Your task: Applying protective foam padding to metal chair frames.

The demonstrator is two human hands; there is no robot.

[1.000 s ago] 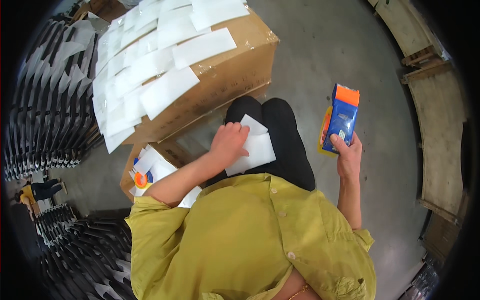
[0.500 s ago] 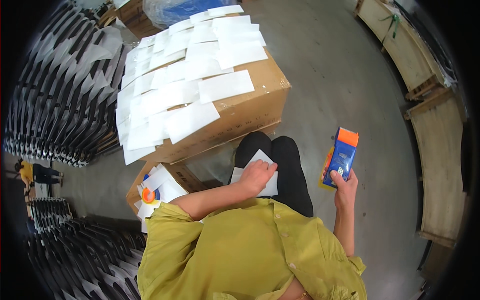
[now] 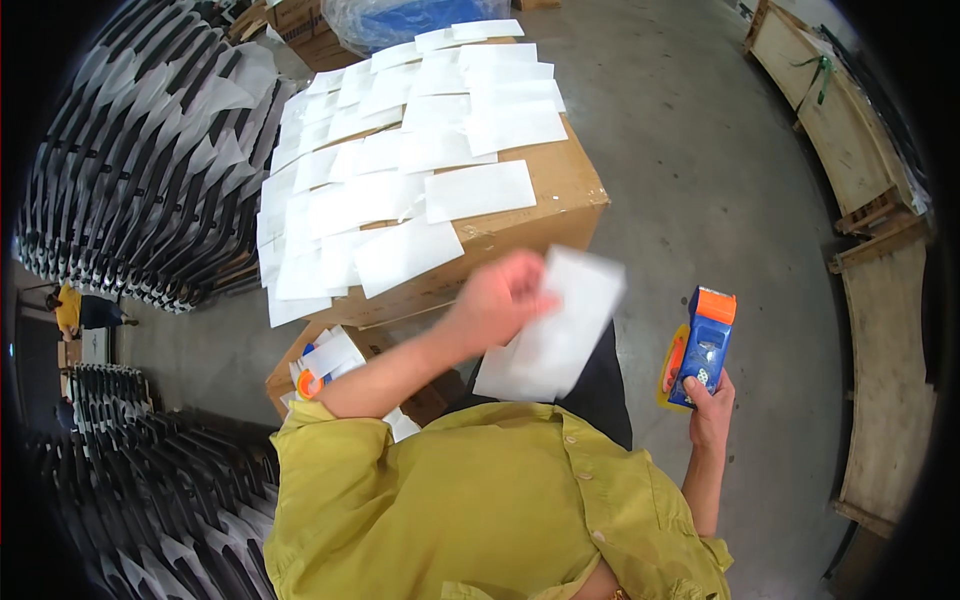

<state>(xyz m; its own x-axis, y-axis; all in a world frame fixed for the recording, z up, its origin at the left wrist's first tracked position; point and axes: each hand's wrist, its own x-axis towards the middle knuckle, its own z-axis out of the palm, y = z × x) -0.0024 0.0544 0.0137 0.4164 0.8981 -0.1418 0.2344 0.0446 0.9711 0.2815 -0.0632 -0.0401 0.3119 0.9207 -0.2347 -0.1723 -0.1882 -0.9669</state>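
My left hand [image 3: 497, 297] pinches a white paper label [image 3: 575, 310], lifted off my lap and blurred with motion. Another white label [image 3: 497, 372] lies on my dark trousers below it. My right hand [image 3: 708, 403] grips a blue and orange handheld device [image 3: 702, 347] out to the right, upright above the floor. Just ahead stands a large cardboard box [image 3: 560, 205] whose top is covered with several white labels [image 3: 400, 160] laid in rows.
A smaller open carton [image 3: 300, 372] with labels and a tape roll sits at my left. Stacks of black parts [image 3: 130, 170] fill the left side. Wooden pallets [image 3: 880, 300] lean along the right. Grey concrete floor [image 3: 700, 180] lies between. A person in yellow [image 3: 70, 308] stands far left.
My left hand picked a label up from my lap and raised it toward the big box. The right hand with the device stayed about level. The view tilted forward.
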